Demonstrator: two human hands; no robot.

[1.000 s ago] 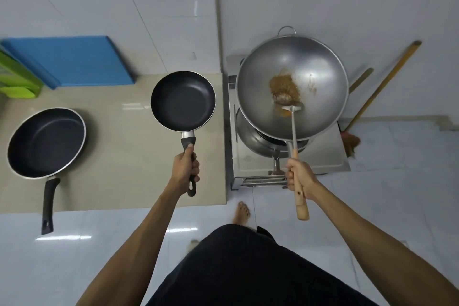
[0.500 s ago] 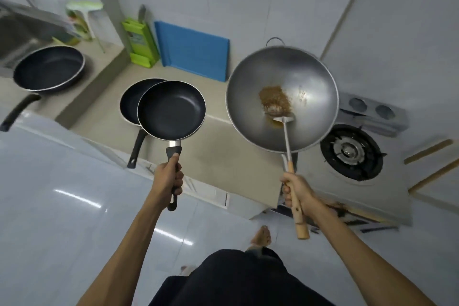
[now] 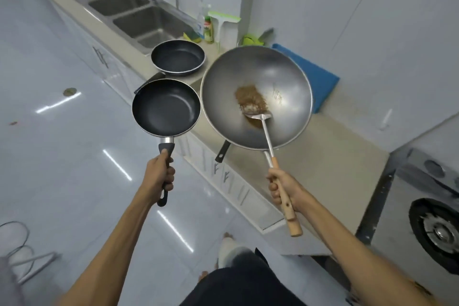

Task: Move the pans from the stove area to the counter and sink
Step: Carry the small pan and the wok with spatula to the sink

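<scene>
The sink (image 3: 149,23) lies ahead and to the left of both hands, at the far end of the counter (image 3: 330,156), so the left hand is the nearer one to it. The wok (image 3: 255,97) hangs ahead of the right hand (image 3: 285,187), over the counter edge, its wooden handle running back toward the body and the fist wrapped round it; a spatula (image 3: 260,122) and brown residue sit in its bowl. The small pan (image 3: 166,107) is held just left of the wok, rims nearly touching, out over the floor, its handle pointing back into the left hand (image 3: 159,179), which is clenched on it. A third pan (image 3: 177,61) rests on the counter beyond the left hand, between it and the sink. A black handle (image 3: 222,154) pokes out under the wok, likely another pan. Both carried pans probably need to travel forward-left, the wok the farther.
</scene>
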